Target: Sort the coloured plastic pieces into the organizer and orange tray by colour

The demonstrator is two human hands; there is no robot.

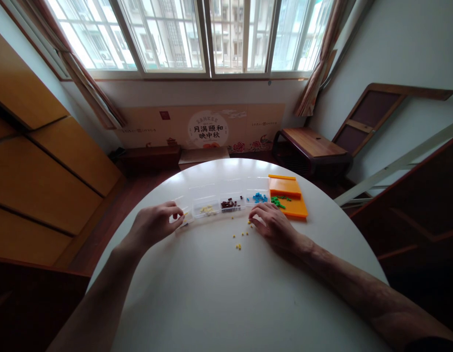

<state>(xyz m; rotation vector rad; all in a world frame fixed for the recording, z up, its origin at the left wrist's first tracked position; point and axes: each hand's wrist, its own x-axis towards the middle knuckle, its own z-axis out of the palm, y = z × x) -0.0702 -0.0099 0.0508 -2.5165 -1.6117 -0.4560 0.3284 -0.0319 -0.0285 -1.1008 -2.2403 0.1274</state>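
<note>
My left hand (156, 226) is at the leftmost clear plastic box (188, 220), thumb and forefinger pinched together with a bit of yellow showing at their tips. Across the table, my right hand (272, 226) rests low, its fingertips closing at a small yellow piece (249, 222) on the tabletop. Several more loose yellow pieces (238, 247) lie scattered just left of that hand. Beyond the hands, a row of clear boxes holds pale yellow pieces (207, 210), dark brown pieces (230, 203) and blue pieces (259, 198).
An orange tray (296, 208) with a raised back part stands at the right end of the row, green pieces (278, 201) on it. Everything sits on a round white table (197, 293). A low wooden bench (314, 142) is beyond, below the windows.
</note>
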